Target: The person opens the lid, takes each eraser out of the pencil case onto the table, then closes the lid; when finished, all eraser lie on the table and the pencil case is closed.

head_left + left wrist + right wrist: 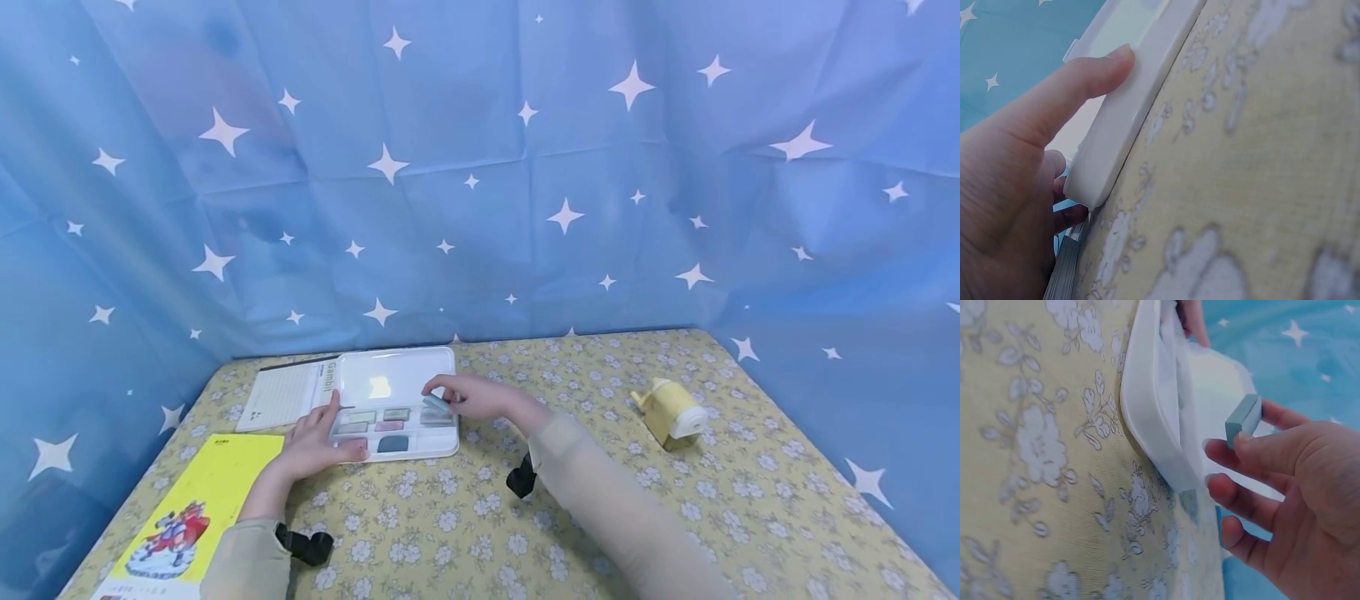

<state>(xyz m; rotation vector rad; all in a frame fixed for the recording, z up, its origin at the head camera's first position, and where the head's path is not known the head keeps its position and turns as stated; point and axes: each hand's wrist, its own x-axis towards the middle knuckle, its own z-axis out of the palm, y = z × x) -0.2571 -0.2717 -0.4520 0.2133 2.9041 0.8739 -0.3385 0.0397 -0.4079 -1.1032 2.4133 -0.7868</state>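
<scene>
A white hinged case lies unfolded at the back left of the table, its front half divided into compartments. Small rectangular blocks, among them a pink block and a dark grey block, sit in these. My left hand rests on the case's front left corner, thumb laid over the front rim and index finger stretched along the left side. Over the right compartments, my right hand pinches a grey-green block between thumb and fingers. In the right wrist view that block is held above the case, apart from it.
A lined notepad lies against the case's left side. In front of it is a yellow booklet with a printed figure, partly under the left forearm. At the right stands a yellow and white crank device. Blue star-patterned cloth hangs behind the flowered tablecloth.
</scene>
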